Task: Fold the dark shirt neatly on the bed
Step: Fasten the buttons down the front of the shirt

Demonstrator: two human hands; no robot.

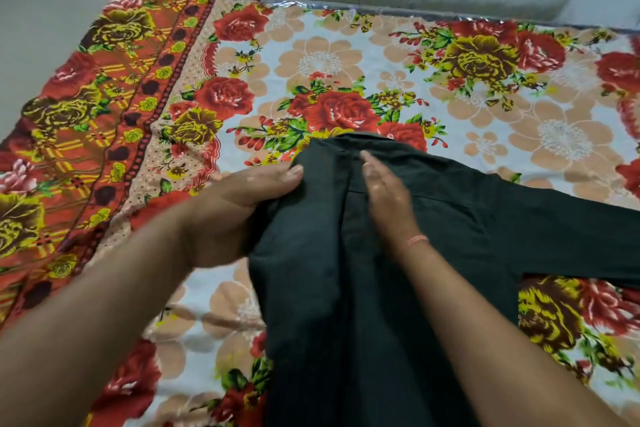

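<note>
Fabric handling at an early stage of the fold. The dark shirt (332, 288) lies on the bed (346, 55), its body running from the collar (367, 144) toward the viewer, with one long sleeve (571, 243) spread flat to the right. The left hand (239, 208) has its grip closed on the shirt's left shoulder edge. The thumb lies on top of the cloth, the fingers are tucked beneath and hidden by it, and the edge is slightly lifted and bunched. The right hand (384, 194) takes hold of nothing. It rests flat, fingers straight and together, pressing along the centre line just below the collar. A pink thread band (417, 240) circles the right wrist.

Material: matte woven cloth, very dark green to black, with a seamed yoke and a stiffer collar. It looks light and limp and creases softly where it is gathered, so it probably follows the hand without resistance but holds no shape unaided. It shows no sheen, and the floral printed bedsheet (121, 87) beneath looks just as unslippery, so a laid panel is likely to stay put. The best purchase is judged to be at seams and edges (shoulder, side seam, cuff), where doubled cloth gives the fingers something firm. A flat palm can serve as the folding line. The bed appears soft, so creases likely call for smoothing rather than hard pressing. The outspread sleeve is not yet folded in.
</note>
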